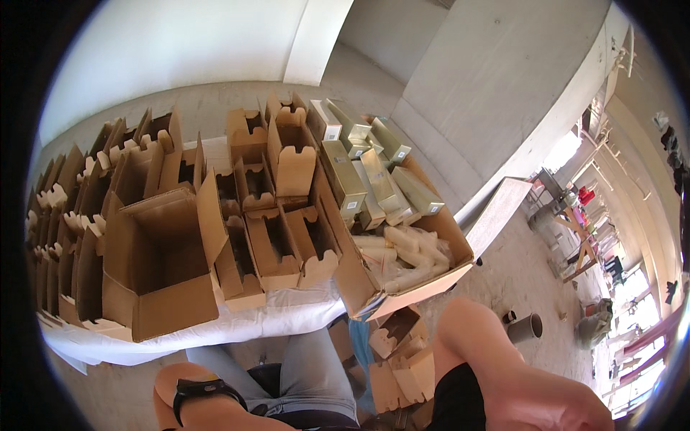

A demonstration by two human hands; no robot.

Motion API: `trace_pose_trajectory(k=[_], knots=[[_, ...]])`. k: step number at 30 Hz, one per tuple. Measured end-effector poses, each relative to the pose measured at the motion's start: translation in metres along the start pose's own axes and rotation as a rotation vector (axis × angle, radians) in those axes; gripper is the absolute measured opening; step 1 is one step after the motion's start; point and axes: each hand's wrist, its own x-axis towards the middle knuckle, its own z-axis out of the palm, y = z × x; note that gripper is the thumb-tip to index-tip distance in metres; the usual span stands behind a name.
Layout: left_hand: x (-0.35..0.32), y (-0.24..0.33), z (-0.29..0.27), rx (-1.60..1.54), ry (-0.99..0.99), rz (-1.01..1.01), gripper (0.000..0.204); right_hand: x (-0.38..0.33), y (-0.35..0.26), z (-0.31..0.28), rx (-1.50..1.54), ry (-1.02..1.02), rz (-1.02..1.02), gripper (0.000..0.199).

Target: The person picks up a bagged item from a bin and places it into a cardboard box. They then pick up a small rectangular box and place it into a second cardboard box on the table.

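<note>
Both my arms come in bent at the lower edge, and neither hand shows in the picture. On my left arm (172, 381) sits a black strap (208, 389). The right arm (471, 334) is raised with the elbow toward the table. In front of me a large open cardboard box (176, 302) stands at the table's near edge. Right of it are several narrow open cartons (277, 269). A wide cardboard box (420, 287) at the right end holds long gold boxes (345, 183) and white rolled pieces in clear plastic (413, 255).
Rows of narrow cardboard cartons (90, 197) fill the table's left side. A white cloth (251, 323) covers the table. More cartons (402, 366) lie low beside my legs. A grey bucket (525, 328) stands on the floor at right. Behind the table rises a pale wall (496, 79).
</note>
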Motion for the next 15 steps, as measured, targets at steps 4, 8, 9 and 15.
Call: trace_pose_trajectory(k=[4, 8, 9, 15], knots=[[0.022, 0.005, -0.006, 0.033, -0.018, 0.06, 0.045, -0.062, 0.005, -0.083, -0.346, 0.115, 0.361, 0.034], [0.014, -0.019, -0.007, -0.005, 0.003, 0.08, 0.044, -0.174, 0.056, -0.158, -1.088, -0.295, 1.341, 0.03], [0.021, -0.024, -0.004, -0.033, 0.023, 0.105, 0.044, -0.215, 0.045, -0.205, -1.22, -0.408, 1.42, 0.035], [0.035, -0.014, -0.021, -0.001, 0.006, 0.163, 0.044, -0.342, 0.036, -0.24, -1.504, -0.701, 1.933, 0.079]])
